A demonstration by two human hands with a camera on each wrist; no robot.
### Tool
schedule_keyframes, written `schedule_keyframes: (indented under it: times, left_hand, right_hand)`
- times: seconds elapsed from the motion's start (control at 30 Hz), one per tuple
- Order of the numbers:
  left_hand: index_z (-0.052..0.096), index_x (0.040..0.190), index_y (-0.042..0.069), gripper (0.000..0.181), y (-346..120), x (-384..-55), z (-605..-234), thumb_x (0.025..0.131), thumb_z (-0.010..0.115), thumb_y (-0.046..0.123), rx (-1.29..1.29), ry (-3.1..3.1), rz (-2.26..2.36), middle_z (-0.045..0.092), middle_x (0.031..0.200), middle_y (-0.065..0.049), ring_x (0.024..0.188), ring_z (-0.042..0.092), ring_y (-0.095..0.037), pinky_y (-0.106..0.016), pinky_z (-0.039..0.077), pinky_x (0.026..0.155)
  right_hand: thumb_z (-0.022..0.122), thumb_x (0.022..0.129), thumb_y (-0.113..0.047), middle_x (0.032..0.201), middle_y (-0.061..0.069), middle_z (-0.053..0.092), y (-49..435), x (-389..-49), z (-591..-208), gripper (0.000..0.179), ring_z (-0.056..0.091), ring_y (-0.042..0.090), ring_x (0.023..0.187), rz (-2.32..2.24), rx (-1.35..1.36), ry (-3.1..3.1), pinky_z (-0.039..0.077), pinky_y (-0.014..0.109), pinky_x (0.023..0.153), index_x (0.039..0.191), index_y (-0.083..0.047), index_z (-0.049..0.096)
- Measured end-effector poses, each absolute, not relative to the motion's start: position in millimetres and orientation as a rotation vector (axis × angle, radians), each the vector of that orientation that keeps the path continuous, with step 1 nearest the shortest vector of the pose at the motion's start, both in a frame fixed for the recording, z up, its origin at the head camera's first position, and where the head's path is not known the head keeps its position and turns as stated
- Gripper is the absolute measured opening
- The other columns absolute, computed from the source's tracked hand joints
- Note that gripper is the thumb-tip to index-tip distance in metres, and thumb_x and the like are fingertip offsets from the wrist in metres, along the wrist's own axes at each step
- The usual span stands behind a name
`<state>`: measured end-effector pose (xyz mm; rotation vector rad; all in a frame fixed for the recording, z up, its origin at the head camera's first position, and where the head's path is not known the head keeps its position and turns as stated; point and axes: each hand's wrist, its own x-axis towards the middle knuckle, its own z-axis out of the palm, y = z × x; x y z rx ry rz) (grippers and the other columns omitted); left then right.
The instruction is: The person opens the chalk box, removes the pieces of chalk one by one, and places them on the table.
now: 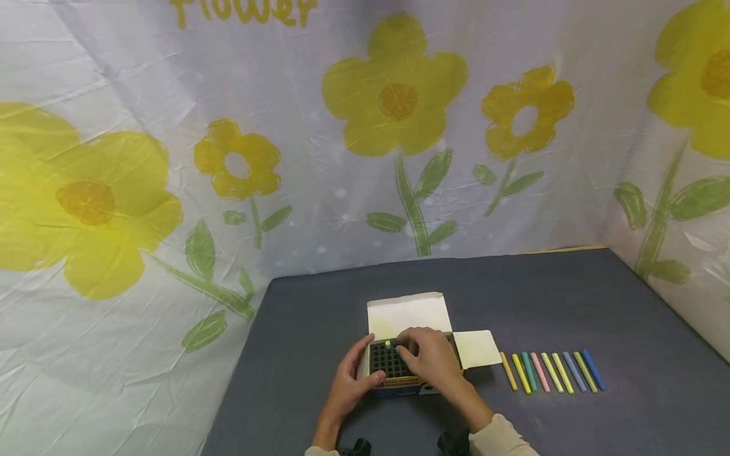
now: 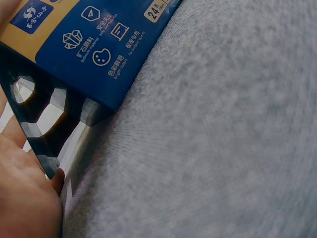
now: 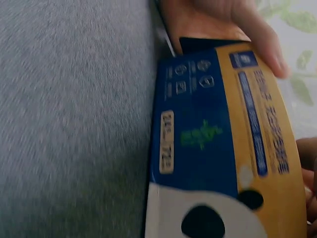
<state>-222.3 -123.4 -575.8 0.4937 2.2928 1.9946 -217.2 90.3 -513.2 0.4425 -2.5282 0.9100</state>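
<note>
An opened chalk box [image 1: 399,382], blue and tan at the front, stands on the dark table. Inside is a black holder [image 1: 383,363] with rows of round holes. One yellow-green chalk stick [image 1: 388,344] stands upright near its back left. My left hand [image 1: 349,379] grips the box's left end, thumb over the front edge; in the left wrist view the palm [image 2: 25,198] is beside the holder's cut-out end. Bent over the holder, my right hand [image 1: 430,356] has its fingertips just right of the upright chalk. Whether they pinch anything is hidden.
Several coloured chalk sticks [image 1: 547,372] lie in a row on the table right of the box. The white lid [image 1: 407,313] is folded back and a side flap [image 1: 478,349] sticks out right. A flower-printed curtain [image 1: 319,126] hangs behind the table [image 1: 319,316].
</note>
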Motion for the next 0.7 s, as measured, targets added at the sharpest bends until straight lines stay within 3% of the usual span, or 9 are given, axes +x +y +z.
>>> schedule_keyframes:
  times: [0.23,0.47,0.7]
  left_hand:
    - [0.046,0.153,0.025,0.071,-124,-222,-575,0.091,0.076,0.01,0.49,2.223,2.034,0.05,0.152,-0.013,0.126,0.056,-0.025,-0.029,0.054,0.092]
    - [0.049,0.151,0.028,0.07,-123,-222,-576,0.09,0.077,0.01,0.466,2.24,2.052,0.048,0.155,-0.01,0.124,0.055,-0.025,-0.03,0.054,0.09]
    - [0.048,0.152,0.026,0.071,-123,-222,-575,0.089,0.077,0.01,0.455,2.242,2.054,0.053,0.148,-0.013,0.117,0.058,-0.024,-0.03,0.054,0.089]
  right_hand:
    - [0.088,0.079,-0.023,0.055,-0.013,0.052,72,-220,-512,0.014,0.039,0.001,0.053,0.845,0.342,-2.522,0.048,0.041,0.069,0.089,-0.016,0.08]
    - [0.091,0.074,-0.025,0.062,-0.006,0.065,63,-219,-514,0.016,0.05,0.009,0.059,0.756,0.305,-2.487,0.041,0.032,0.065,0.081,-0.015,0.08]
    - [0.091,0.075,-0.023,0.064,-0.006,0.068,57,-220,-515,0.014,0.052,0.009,0.062,0.758,0.259,-2.495,0.039,0.033,0.067,0.079,-0.015,0.08]
